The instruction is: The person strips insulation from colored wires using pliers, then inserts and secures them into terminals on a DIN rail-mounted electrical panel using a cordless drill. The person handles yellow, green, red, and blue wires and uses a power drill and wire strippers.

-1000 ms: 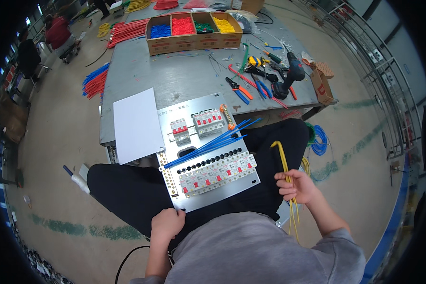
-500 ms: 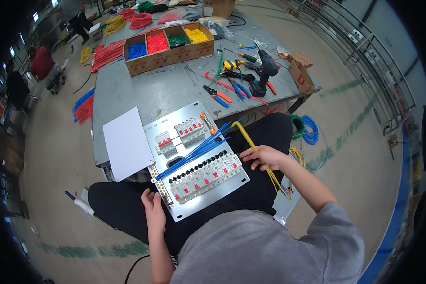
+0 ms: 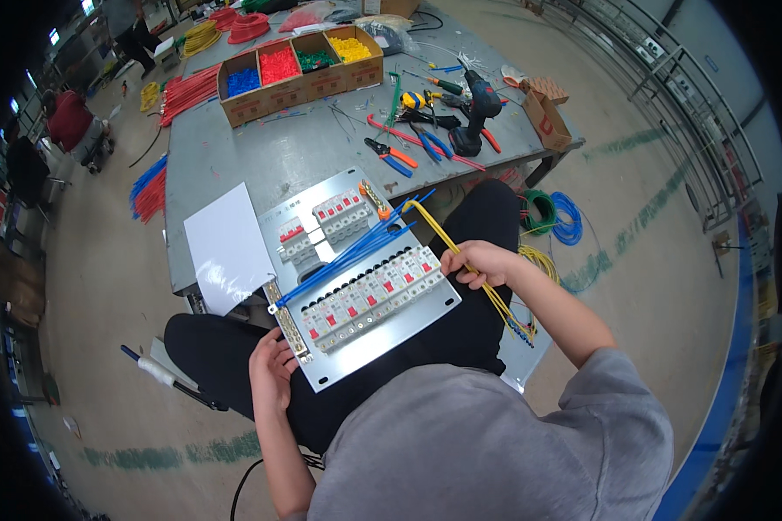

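A silver metal mounting plate [image 3: 365,326] rests tilted across my lap. It carries a long row of circuit breakers [image 3: 372,300] with red switches, and two smaller breaker groups [image 3: 341,214] farther up. A bundle of blue wires [image 3: 343,260] runs slantwise over it from the brass terminal bar [image 3: 288,323] on its left side. My left hand [image 3: 273,369] has its fingers curled at the plate's lower left edge, the tips partly hidden there. Beside the right end of the breaker row, my right hand [image 3: 482,263] is closed around a bundle of yellow wires [image 3: 434,227], bent at the top, with dark tips hanging below.
A grey workbench [image 3: 226,161] holds a divided cardboard box [image 3: 300,87] of coloured caps, wire strippers [image 3: 391,156], pliers [image 3: 432,141] and a cordless drill [image 3: 478,113]. White paper [image 3: 228,247] lies left of the plate. Coiled wires [image 3: 567,217] are on the right.
The plate has tilted, and the black terminal holes behind the long breaker row are now mostly hidden. My right hand has closed more tightly around the yellow wires. My left fingers have shifted along the plate's edge.
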Demonstrator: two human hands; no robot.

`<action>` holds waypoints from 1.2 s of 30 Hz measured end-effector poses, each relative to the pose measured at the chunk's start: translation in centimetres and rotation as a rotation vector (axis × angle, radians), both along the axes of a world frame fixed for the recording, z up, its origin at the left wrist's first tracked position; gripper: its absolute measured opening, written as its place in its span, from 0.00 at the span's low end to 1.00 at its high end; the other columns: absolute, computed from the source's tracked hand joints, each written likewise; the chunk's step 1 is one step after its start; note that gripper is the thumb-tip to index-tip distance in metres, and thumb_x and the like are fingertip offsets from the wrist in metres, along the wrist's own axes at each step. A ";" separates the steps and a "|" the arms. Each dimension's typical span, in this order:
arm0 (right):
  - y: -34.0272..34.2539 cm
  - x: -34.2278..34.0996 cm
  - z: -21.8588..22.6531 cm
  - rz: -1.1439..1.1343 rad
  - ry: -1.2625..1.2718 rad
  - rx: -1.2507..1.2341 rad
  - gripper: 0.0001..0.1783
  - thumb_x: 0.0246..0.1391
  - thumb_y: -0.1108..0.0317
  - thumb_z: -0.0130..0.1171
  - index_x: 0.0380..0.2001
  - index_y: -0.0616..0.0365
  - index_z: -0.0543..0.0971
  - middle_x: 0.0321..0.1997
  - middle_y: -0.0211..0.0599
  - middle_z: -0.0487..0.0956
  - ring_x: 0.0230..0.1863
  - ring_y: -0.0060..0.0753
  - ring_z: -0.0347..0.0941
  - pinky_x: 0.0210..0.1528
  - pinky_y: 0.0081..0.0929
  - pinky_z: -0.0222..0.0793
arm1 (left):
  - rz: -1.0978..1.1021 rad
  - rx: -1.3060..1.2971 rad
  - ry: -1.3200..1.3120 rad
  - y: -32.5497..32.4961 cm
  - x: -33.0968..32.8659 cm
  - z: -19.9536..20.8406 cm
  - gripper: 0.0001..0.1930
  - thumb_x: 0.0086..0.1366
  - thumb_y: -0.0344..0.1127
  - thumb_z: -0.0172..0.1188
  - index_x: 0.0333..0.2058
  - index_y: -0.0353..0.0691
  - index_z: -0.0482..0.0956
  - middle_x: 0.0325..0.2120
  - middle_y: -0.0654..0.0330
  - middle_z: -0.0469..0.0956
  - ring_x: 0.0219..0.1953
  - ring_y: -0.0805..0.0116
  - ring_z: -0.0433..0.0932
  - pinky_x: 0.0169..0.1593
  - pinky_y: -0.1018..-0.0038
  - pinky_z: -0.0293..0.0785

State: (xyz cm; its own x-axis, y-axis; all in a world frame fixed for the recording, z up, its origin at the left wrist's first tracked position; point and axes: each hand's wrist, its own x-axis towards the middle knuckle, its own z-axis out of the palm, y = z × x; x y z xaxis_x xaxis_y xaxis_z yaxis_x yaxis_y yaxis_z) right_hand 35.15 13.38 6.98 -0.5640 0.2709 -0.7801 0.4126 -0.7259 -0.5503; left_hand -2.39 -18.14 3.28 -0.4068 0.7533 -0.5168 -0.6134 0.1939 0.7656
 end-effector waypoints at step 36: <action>-3.3 0.0 0.9 0.015 -0.073 0.235 0.07 0.58 0.77 0.51 0.31 0.58 0.79 0.18 0.22 0.67 0.15 0.15 0.59 0.16 0.20 0.48 | -0.408 -0.582 0.772 4.1 3.3 6.0 0.25 0.66 0.34 0.57 0.58 0.25 0.73 0.52 0.33 0.79 0.52 0.38 0.83 0.58 0.55 0.77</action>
